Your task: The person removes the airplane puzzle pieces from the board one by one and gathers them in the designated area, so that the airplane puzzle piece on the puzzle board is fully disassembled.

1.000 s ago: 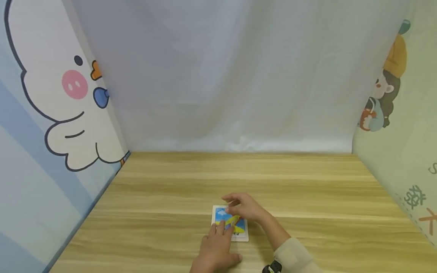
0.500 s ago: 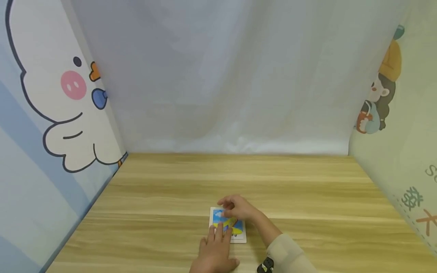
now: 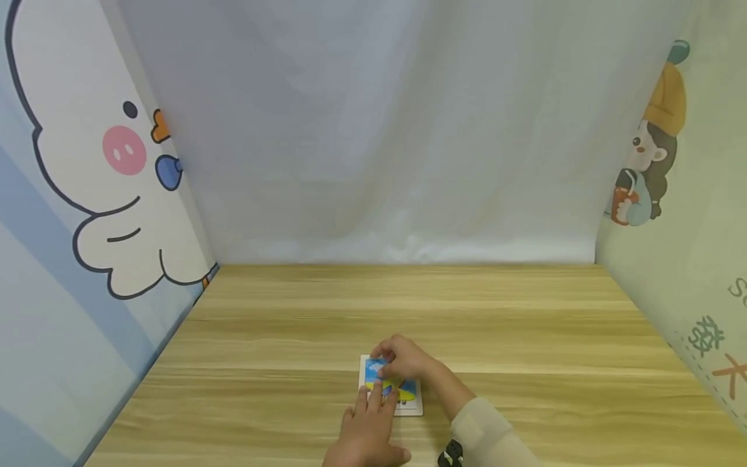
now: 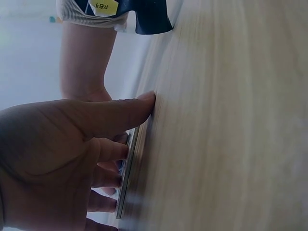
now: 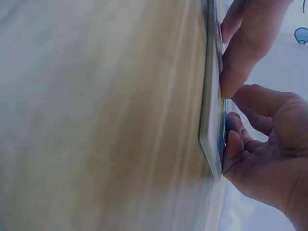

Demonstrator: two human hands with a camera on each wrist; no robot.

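Note:
A small square jigsaw puzzle (image 3: pixel 375 371) with a white rim lies flat near the table's front. Its picture has blue sky, a white cloud and yellow shapes. My left hand (image 3: pixel 366 428) rests its straight fingertips on the lower-left part of the puzzle, the thumb spread on the table. From the right, my right hand (image 3: pixel 406 359) reaches over the upper part with bent fingers. In the right wrist view, the right hand's thumb and curled fingers (image 5: pixel 234 142) touch the board's face or hover right at it. Whether they pinch a loose piece is hidden.
The wood-grain table (image 3: pixel 280 324) extends around the puzzle. A pale curtain (image 3: pixel 373 130) closes off the back, with printed panels on the left and right sides. A dark wrist device (image 3: pixel 450 454) sits by the right sleeve (image 3: pixel 490 431).
My right hand has shifted slightly left over the puzzle and its fingers have bent more, covering more of the yellow shape. The left hand stays nearly still on the board. The head view has shifted slightly.

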